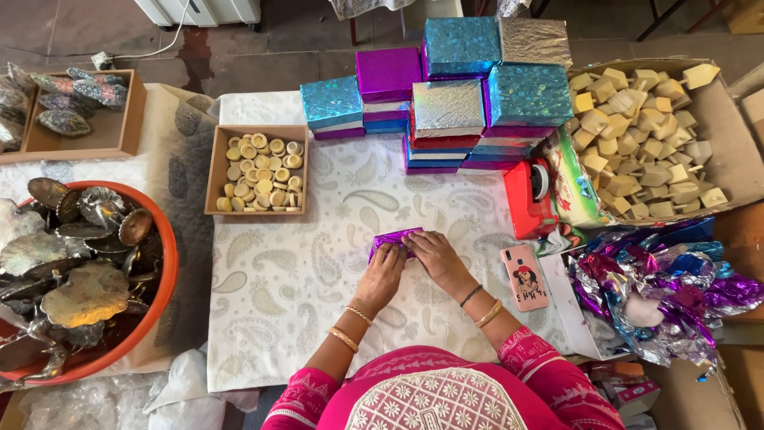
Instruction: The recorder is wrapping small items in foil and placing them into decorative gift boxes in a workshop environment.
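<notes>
**Both hands pressed on a purple foil piece at mid-frame**

From my remote seat I see both hands meeting just below the centre of the frame, on a white paisley-printed cloth. The left hand lies palm down with its fingers curled over the lower left part of a small purple foil-wrapped piece. The right hand lies flat beside it, fingers stretched across the foil's right end. Neither hand is clenched; both press on the foil, and I cannot tell whether any finger actually pinches it. The two hands touch each other over the piece.

Above the hands, in the upper middle of the frame, stands a stack of foil-wrapped boxes in blue, purple and silver. To the left of that stack sits a wooden tray of pale round discs. At the right edge of the cloth I see a red tape dispenser, and below it a phone in a pink case lying just beside the right forearm. In the upper right a cardboard box holds pale wooden blocks. Crumpled foil sheets in purple, blue and silver fill the right side. At the left a red basin holds dark shiny shell-like pieces.
</notes>
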